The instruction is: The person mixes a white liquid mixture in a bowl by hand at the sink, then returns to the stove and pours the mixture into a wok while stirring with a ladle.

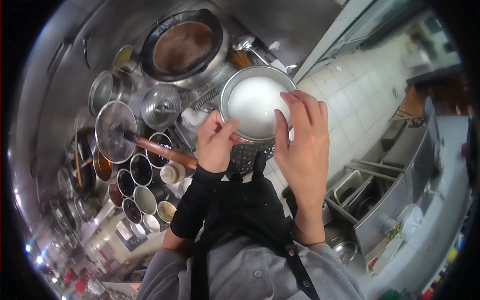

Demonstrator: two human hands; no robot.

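Bowl (257,71) already holds white contents (252,102); your left grip (215,141) pinches its rim, your right grip (304,135) curls half-open over it, seemingly empty; remaining steps don't show.

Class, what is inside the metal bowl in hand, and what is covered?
White contents lie in the metal bowl; liquid or powder, I cannot tell. They hide its bottom; the right hand covers part of its rim.

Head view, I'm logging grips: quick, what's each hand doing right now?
Left hand: closed, holding the metal bowl at its rim.
Right hand: open, thumb and fingers apart over the bowl.
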